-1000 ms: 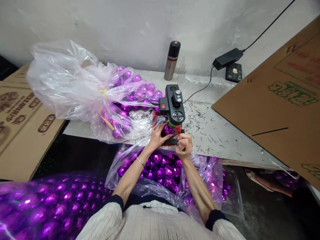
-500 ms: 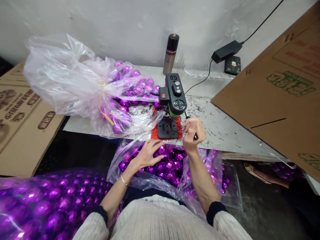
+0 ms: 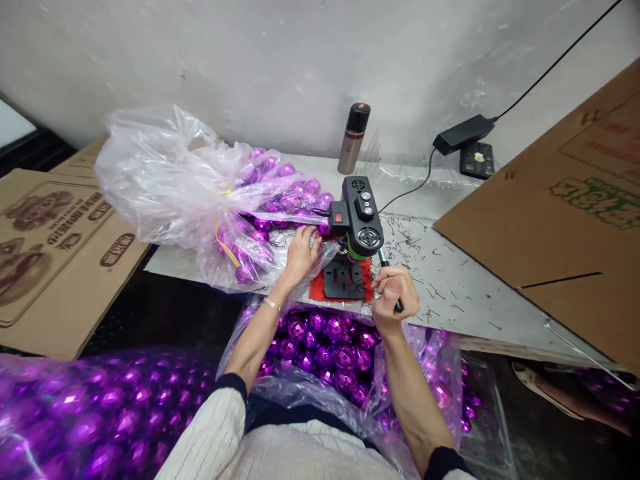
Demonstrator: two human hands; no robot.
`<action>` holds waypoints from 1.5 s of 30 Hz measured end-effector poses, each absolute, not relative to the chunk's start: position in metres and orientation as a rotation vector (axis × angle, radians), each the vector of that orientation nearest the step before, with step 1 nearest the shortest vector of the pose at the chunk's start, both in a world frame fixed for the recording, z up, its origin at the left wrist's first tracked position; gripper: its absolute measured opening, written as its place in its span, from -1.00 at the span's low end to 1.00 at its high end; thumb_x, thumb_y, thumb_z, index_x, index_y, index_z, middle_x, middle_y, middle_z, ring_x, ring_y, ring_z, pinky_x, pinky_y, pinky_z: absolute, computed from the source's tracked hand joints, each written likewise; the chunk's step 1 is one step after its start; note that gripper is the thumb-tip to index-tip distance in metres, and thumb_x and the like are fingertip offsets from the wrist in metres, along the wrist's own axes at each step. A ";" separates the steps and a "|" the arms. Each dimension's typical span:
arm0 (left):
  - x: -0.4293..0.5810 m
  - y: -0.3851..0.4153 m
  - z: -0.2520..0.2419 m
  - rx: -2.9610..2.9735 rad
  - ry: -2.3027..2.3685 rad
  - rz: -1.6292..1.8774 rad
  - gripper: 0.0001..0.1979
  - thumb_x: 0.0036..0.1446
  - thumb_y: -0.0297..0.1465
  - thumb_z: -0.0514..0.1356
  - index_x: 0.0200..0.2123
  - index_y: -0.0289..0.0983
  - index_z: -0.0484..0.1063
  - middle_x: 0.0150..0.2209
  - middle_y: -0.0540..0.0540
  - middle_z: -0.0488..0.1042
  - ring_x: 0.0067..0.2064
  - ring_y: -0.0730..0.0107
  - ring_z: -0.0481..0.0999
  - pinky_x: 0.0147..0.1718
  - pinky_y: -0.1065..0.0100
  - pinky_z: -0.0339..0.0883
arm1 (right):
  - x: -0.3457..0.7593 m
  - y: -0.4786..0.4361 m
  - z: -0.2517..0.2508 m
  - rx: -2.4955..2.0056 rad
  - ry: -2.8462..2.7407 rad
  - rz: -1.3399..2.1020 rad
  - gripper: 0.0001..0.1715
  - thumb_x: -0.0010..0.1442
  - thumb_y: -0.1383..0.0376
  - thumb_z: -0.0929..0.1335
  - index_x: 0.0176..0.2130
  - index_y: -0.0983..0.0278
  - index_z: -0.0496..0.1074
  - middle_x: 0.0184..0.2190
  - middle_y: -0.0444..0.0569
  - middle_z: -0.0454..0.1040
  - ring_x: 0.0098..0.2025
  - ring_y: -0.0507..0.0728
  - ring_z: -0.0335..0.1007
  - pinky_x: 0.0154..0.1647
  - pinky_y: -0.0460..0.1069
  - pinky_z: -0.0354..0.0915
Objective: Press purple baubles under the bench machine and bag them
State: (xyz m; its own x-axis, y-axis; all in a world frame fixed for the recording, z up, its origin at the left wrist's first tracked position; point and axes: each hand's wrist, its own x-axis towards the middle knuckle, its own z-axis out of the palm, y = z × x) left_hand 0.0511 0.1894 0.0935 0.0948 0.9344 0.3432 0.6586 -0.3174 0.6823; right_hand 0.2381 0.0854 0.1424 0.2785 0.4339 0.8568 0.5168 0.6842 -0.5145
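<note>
My right hand (image 3: 396,300) is closed around the black-gripped lever (image 3: 399,305) of a small black machine (image 3: 363,220) with vents, buttons and a red switch. Under its head lies a slotted black plate (image 3: 344,279) on a red mat (image 3: 317,289). My left hand (image 3: 301,255) reaches left of the machine, fingers bent and apart over the tabletop beside a tied clear bag (image 3: 165,180) of purple balls. Nothing shows in it, though its fingertips are partly hidden. Below the table edge, an opened plastic bag of shiny purple faceted balls (image 3: 345,357) lies before me.
A spray can (image 3: 354,139) stands by the wall. Its right side has a black power adapter (image 3: 463,133) and a dark phone-like object (image 3: 477,161). Small black wire bits (image 3: 430,280) litter the white table. Cardboard boxes (image 3: 565,220) flank it. Another person's foot (image 3: 545,390) shows at right.
My left hand has moved up from above the opened bag of balls to the tabletop left of the machine. My right hand stays on the lever. The view has shifted slightly.
</note>
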 end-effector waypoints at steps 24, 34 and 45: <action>0.035 0.125 0.086 1.006 0.937 0.926 -0.39 0.39 0.00 0.21 0.40 -0.06 0.34 0.32 -0.20 0.50 0.24 0.04 0.59 0.17 -0.02 0.57 | 0.240 0.084 0.147 -0.914 -1.396 -0.070 -0.57 0.44 0.37 0.26 -0.50 0.21 0.27 -0.53 -0.14 0.41 -0.44 0.04 0.41 -0.43 -0.02 0.23; 0.069 0.118 0.064 1.400 1.451 1.044 -0.36 0.09 -0.23 0.50 0.20 -0.27 0.49 0.06 -0.25 0.62 -0.01 0.08 0.67 0.07 0.05 0.57 | 0.243 0.084 0.148 -0.891 -1.447 -0.102 -0.61 0.42 0.42 0.25 -0.46 0.20 0.29 -0.52 -0.13 0.41 -0.44 0.04 0.41 -0.44 -0.02 0.28; 0.048 0.124 0.058 1.798 1.383 1.086 -0.39 0.24 -0.17 0.39 0.29 -0.19 0.41 0.10 -0.22 0.57 -0.03 0.17 0.63 0.01 0.16 0.55 | 0.238 0.089 0.178 -0.943 -1.394 -0.064 -0.56 0.46 0.34 0.24 -0.49 0.20 0.26 -0.55 -0.15 0.37 -0.48 0.02 0.38 -0.46 0.00 0.24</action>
State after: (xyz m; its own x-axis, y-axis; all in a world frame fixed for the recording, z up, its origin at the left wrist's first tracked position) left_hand 0.0479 0.1237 0.0576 0.1147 0.9649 0.2364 0.4583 -0.2625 0.8491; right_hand 0.2385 0.0894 0.1780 0.2355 0.4783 0.8461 0.5533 0.6497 -0.5213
